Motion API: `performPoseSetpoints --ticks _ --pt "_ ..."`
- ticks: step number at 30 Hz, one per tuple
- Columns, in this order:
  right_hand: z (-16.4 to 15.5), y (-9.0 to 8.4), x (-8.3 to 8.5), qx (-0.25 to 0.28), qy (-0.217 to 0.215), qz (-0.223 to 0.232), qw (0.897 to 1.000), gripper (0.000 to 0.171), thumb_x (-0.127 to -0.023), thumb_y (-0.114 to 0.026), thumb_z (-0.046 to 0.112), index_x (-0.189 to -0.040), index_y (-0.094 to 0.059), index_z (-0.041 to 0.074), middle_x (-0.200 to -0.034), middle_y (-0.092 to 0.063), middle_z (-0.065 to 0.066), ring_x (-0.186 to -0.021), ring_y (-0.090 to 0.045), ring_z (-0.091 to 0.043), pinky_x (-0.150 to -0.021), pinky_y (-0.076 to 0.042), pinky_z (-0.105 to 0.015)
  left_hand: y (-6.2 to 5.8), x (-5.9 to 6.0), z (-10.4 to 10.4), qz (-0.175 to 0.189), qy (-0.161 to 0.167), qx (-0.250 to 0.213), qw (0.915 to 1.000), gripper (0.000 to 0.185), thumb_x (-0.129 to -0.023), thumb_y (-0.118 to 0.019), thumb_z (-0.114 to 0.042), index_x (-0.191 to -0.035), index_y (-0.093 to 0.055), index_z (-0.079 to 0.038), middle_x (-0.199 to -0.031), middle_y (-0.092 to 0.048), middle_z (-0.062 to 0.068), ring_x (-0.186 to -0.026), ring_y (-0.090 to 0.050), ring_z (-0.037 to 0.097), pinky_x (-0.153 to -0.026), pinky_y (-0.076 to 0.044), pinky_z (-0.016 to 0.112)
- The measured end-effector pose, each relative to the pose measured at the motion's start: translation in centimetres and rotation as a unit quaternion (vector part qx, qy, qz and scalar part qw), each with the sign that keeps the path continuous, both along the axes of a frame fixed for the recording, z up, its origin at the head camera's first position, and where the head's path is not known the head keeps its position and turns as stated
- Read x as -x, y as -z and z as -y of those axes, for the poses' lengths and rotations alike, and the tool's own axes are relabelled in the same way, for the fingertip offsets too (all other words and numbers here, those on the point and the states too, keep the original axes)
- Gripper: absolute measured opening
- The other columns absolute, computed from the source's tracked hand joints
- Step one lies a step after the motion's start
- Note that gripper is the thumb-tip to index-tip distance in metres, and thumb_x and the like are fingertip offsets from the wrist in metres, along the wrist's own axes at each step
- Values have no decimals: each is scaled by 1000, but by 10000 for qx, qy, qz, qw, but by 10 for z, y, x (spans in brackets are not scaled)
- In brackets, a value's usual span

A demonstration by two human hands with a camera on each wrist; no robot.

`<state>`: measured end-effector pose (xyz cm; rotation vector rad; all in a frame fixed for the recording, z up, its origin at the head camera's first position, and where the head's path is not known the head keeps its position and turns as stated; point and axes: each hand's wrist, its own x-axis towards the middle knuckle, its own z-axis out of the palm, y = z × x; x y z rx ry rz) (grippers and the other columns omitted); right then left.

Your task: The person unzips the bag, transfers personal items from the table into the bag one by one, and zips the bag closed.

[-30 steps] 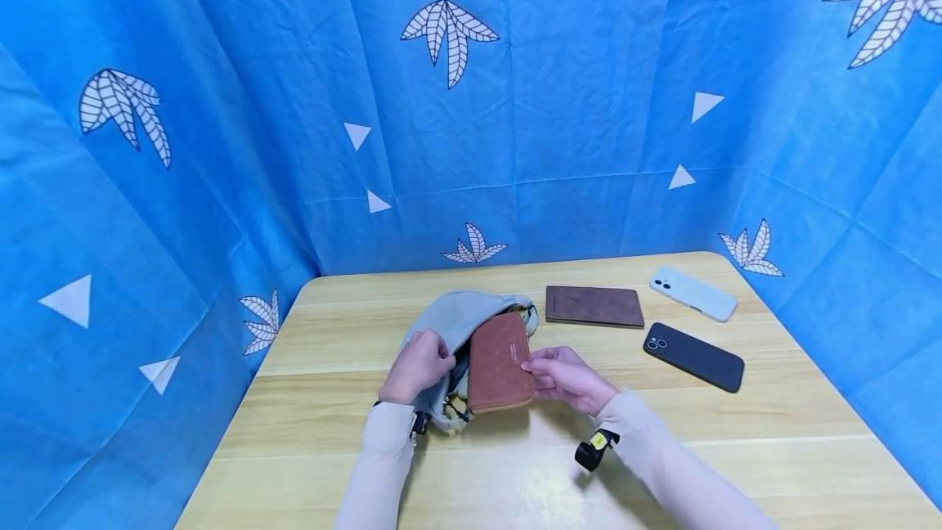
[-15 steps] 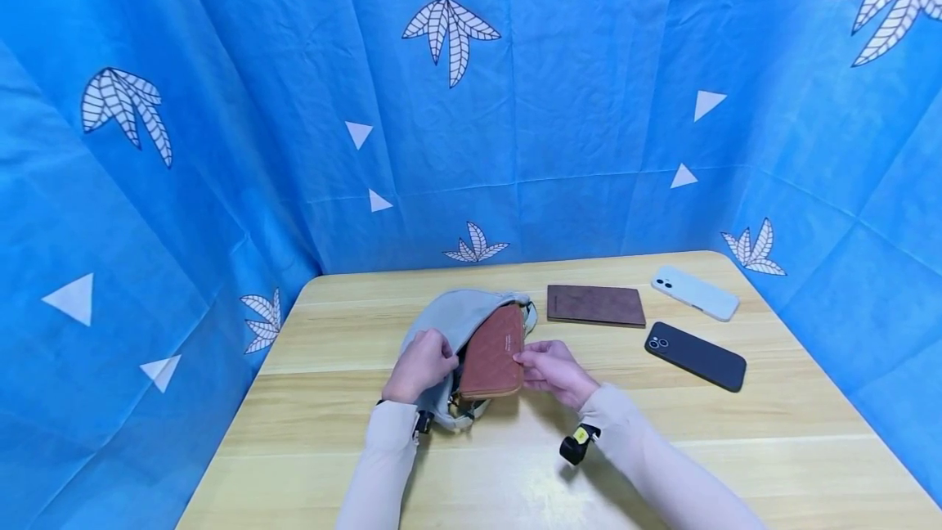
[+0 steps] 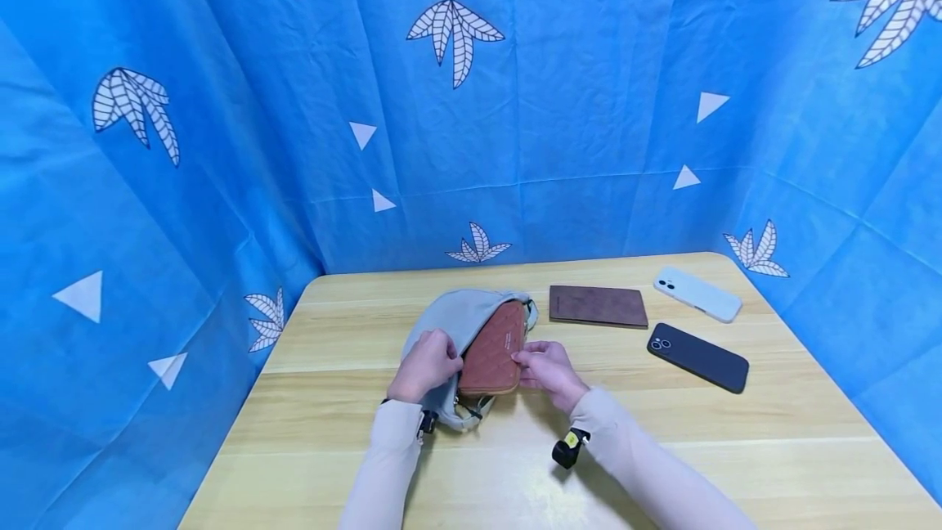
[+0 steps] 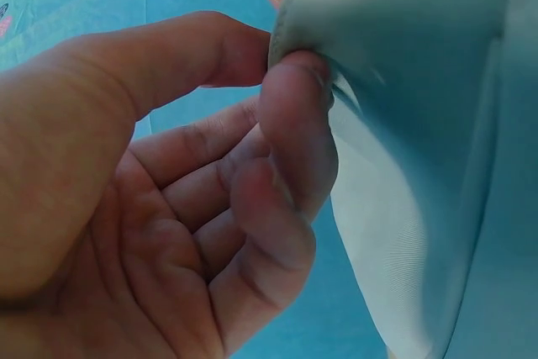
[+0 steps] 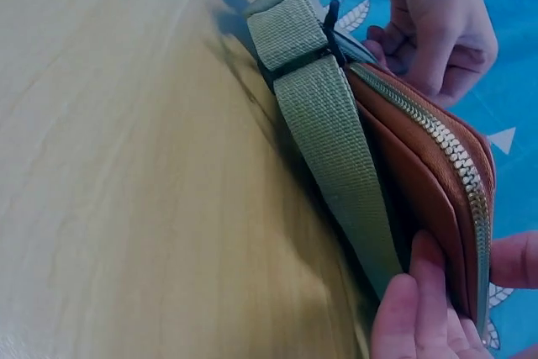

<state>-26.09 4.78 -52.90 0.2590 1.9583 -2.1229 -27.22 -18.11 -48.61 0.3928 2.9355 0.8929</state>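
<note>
the left hand (image 3: pixel 425 364) pinches the soft grey cloth of the bag (image 3: pixel 455 319) between thumb and fingers (image 4: pixel 290 132), holding its mouth open. the right hand (image 3: pixel 545 368) grips the brown wallet (image 3: pixel 494 348) by its near edge, fingers (image 5: pixel 429 292) curled on it, with the far part already tucked into the bag's mouth between the two hands. the wallet looks stiff, flat and light, its quilted face easy to grip; the zip edge (image 5: pixel 445 153) is a firm place to hold. the bag is limp and will sag unless held. its strap (image 5: pixel 336 145) lies under the wallet on the tabletop (image 3: pixel 736 448).
</note>
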Motion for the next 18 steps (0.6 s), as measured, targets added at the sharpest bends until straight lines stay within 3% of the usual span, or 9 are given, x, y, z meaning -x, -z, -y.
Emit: performPoseSetpoints --ticks 18 --pt "15 -1 -1 43 317 -37 9995 30 -95 -65 2 -119 -51 -9 -93 -72 -13 -72 -72 -17 -77 -64 -40 -2 -1 -5 39 11 -31 10000 41 -84 -67 -4 -54 -42 -18 -47 -48 -8 -44 -52 6 -45 -35 22"
